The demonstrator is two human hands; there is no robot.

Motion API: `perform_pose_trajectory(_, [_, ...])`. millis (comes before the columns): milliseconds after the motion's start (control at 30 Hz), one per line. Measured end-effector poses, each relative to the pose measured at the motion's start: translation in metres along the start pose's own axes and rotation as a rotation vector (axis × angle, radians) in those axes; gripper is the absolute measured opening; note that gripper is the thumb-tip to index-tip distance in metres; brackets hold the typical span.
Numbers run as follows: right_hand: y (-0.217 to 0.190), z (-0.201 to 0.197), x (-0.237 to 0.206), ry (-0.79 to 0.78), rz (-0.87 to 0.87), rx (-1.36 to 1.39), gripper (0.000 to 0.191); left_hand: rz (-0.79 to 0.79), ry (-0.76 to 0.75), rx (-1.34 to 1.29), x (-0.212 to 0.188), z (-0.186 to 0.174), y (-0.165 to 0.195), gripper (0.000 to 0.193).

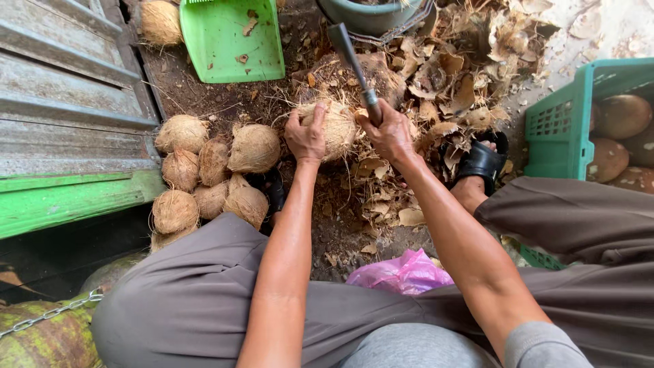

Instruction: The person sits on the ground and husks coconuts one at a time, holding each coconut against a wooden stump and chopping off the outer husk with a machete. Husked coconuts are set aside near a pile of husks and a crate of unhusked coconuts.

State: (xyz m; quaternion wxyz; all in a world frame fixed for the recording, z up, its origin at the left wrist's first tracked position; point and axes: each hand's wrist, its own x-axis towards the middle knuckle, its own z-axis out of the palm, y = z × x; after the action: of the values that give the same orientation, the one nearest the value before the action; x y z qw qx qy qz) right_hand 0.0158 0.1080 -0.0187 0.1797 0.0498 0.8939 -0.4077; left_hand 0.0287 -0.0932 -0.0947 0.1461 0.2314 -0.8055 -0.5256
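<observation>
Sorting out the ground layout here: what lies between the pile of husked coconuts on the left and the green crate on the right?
In the head view, between the coconut pile and green crate lie the held coconut, both hands, husk scraps and a sandalled foot.

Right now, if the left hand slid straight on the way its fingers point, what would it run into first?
The left hand already grips the husked coconut, so that comes first. Beyond it, up the picture, lie bare dirt and husk scraps, then probably the green dustpan, though depth is hard to judge.
</observation>
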Motion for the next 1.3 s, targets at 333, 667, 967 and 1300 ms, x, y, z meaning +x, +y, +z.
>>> perform_pose_trajectory(333, [0.006, 0.021, 0.03, -0.037, -0.147, -0.152, 0.008, -0.207, -0.08, 0.026, 0.015, -0.006, 0.002, 0.091])
perform_pose_trajectory(667, [-0.099, -0.12, 0.132, 0.204, -0.489, -0.451, 0.028, -0.187, -0.075, 0.042, 0.014, -0.003, -0.008, 0.084])
perform_pose_trajectory(967, [-0.116, -0.103, -0.023, 0.236, -0.495, -0.097, 0.02, -0.413, -0.059, 0.126, 0.011, -0.001, 0.015, 0.079])
perform_pose_trajectory(1300, [-0.046, -0.056, -0.168, 0.074, -0.039, 0.076, 0.03, -0.079, -0.099, 0.252, -0.034, -0.003, 0.032, 0.102])
